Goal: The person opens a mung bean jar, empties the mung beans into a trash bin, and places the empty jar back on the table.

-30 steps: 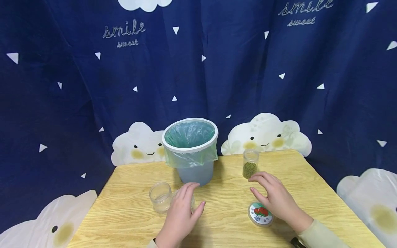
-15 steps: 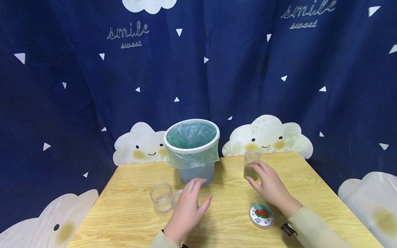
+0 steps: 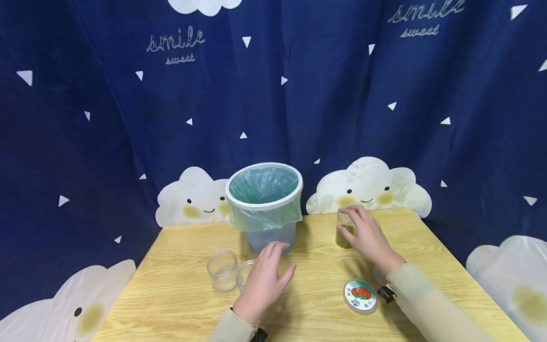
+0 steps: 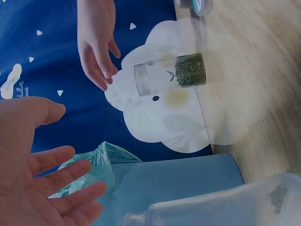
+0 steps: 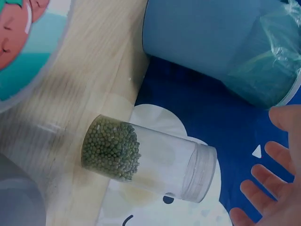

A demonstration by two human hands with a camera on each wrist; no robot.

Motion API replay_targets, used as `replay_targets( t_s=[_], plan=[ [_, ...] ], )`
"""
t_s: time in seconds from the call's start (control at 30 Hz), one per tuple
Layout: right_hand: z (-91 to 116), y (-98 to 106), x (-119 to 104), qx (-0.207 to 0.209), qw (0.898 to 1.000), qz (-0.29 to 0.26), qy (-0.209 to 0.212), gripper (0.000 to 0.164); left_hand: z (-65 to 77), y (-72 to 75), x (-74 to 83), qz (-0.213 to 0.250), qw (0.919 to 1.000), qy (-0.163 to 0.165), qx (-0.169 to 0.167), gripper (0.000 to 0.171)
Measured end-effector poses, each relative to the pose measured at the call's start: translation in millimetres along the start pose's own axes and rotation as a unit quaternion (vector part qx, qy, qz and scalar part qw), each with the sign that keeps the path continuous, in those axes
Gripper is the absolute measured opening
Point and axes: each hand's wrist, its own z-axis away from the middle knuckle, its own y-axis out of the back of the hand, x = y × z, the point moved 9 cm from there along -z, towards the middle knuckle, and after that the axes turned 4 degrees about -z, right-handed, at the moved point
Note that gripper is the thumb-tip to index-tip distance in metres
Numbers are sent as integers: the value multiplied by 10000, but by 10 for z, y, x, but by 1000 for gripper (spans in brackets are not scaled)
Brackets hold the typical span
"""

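While the left hand [image 3: 264, 282] sits at the lower middle of the head view with its fingers loosely extended and its thumb held away from them, having hold of nothing, the right hand [image 3: 368, 236] is at right of centre, beside and above a clear bean jar [image 5: 146, 158]. The right fingers and thumb are spread well apart and grip nothing; in both wrist views a gap shows between them and the jar's mouth. That jar stands upright on the wooden table [image 3: 175, 280], towards the rear edge at right of centre in the head view, and its lower part is filled with small green beans [image 5: 110, 149]. Just behind the left hand, and partly hidden by it, is a small clear container [image 3: 242, 274]; whether they touch, I cannot tell. Close to its left stands a clear wide jar [image 3: 222, 271]. Near the right wrist, in the lower right of the head view, lies a round disc [image 3: 360, 296] printed with red fruit. At the middle of the frame stands a grey-blue bin with a white rim [image 3: 264, 207], lined with a green bag [image 3: 262, 185]. Behind everything hangs a dark blue curtain [image 3: 307, 80] with white triangles and smiling clouds. Both arms wear pale sleeves [image 3: 427, 299].
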Motion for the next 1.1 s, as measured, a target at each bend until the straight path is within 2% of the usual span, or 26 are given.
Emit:
replay_targets(
  t_s=[0.17,0.47,0.8,1.0,1.1],
  plan=[
    [-98,-64,116,-177,9991,-29,-383,55,-17,-60,-20,5,10000,33,-27,45],
    [-237,-208,364,-547,9927,-114,-1071,68,-27,-224,-35,103,9987,137,-487,43],
    [-333,-445,641,-1011,9805,-135,-1680,81,4,-271,61,-35,9987,-67,-506,46],
    [-335,-515,729,-1007,9779,-214,-1819,87,10,-272,63,-56,9990,-114,-428,46],
    [-332,-537,763,-1000,9768,-237,-1877,88,16,-290,54,-51,9987,-95,-491,46]
  ],
)
